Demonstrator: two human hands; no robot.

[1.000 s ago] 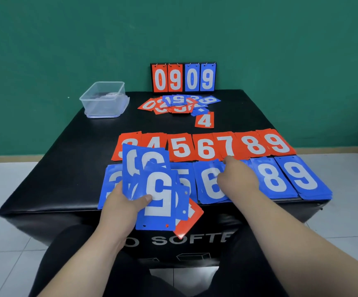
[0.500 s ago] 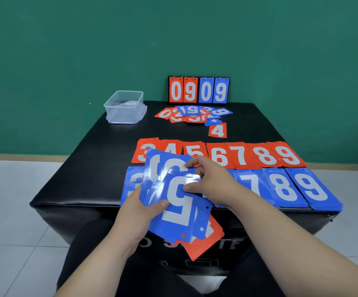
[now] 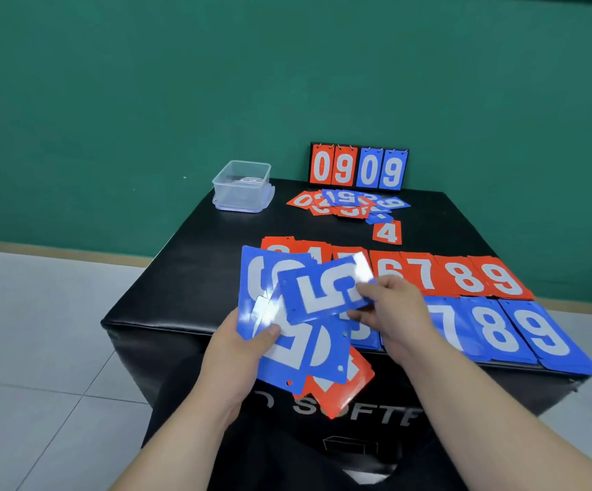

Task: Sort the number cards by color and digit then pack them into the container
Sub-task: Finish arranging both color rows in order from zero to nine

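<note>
My left hand (image 3: 241,352) holds a fanned bunch of blue number cards (image 3: 298,349) with a red card at the bottom, above the near left of the black table (image 3: 181,278). My right hand (image 3: 390,310) pinches a single blue 5 card (image 3: 323,288), turned sideways over the fan. On the table lie a row of red card piles (image 3: 464,274) up to 9 and, nearer me, a row of blue piles (image 3: 521,334); the hands and held cards hide their left parts. A clear plastic container (image 3: 242,186) stands at the far left corner.
A loose heap of unsorted red and blue cards (image 3: 347,203) lies at the back, with a single red 4 (image 3: 387,232) just in front of it. A flip scoreboard (image 3: 358,167) reading 09 09 stands at the far edge. Tiled floor surrounds the table.
My right hand left the blue piles on the table, came back to the fan and took hold of the blue 5 card, lifting and turning it sideways. The view shifted left.
</note>
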